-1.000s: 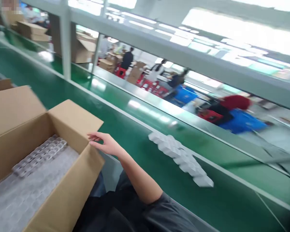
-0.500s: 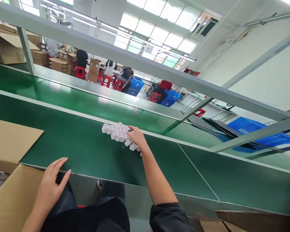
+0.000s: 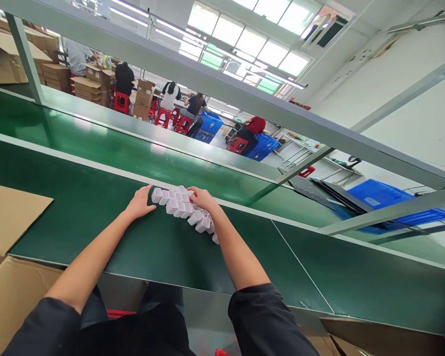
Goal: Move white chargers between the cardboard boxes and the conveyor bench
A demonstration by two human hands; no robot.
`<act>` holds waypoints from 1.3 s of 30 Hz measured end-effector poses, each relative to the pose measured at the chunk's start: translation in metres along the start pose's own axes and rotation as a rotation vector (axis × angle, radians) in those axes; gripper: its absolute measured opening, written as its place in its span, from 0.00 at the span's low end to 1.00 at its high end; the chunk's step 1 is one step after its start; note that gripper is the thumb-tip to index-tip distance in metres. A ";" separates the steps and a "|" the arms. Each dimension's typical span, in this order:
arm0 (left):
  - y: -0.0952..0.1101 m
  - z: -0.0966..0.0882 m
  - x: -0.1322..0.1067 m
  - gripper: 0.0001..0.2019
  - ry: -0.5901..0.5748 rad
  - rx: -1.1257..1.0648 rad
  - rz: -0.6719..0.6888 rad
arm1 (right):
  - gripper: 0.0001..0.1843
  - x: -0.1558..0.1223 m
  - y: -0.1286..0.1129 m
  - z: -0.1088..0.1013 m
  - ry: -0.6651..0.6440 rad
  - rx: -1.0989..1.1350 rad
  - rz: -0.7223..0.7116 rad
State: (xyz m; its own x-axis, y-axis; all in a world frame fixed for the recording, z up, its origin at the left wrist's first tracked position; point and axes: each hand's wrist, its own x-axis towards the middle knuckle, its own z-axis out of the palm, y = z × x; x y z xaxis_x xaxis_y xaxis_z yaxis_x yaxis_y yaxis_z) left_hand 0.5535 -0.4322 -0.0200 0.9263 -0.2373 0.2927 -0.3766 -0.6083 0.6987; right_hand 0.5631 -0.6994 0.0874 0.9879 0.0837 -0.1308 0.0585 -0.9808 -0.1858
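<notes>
Several small white square plastic cups stand close together in uneven rows on the green work surface. My left hand is at the left end of the group, its thumb and fingers apart around the outer corner of the end cup; whether it touches is unclear. At the back of the group, my right hand has its fingers bent and pinched on a cup among the others. My right wrist and forearm hide some cups at the right end.
An open cardboard box is at the left edge, its flap over the surface. A grey metal rail crosses above the far side. Behind it, people sit on red stools near blue crates. More cardboard lies below right.
My left hand has moved from beside the box, forward and right, to the left end of the cups. My right hand has shifted slightly left, its fingers now more bent.
</notes>
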 end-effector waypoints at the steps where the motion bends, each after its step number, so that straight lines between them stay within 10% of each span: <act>1: -0.002 0.003 0.007 0.43 -0.008 -0.007 -0.010 | 0.26 0.000 -0.001 -0.002 0.000 -0.011 0.009; 39: 0.001 0.000 0.018 0.23 -0.062 -0.105 -0.007 | 0.53 0.002 -0.083 -0.010 -0.273 -0.004 0.320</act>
State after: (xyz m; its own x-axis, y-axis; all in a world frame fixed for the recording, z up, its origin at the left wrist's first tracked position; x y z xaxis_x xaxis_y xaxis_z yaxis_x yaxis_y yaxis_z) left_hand 0.5693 -0.4373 -0.0141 0.9268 -0.2813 0.2489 -0.3661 -0.5279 0.7664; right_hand 0.5619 -0.6199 0.1119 0.8819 -0.1824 -0.4347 -0.2443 -0.9655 -0.0905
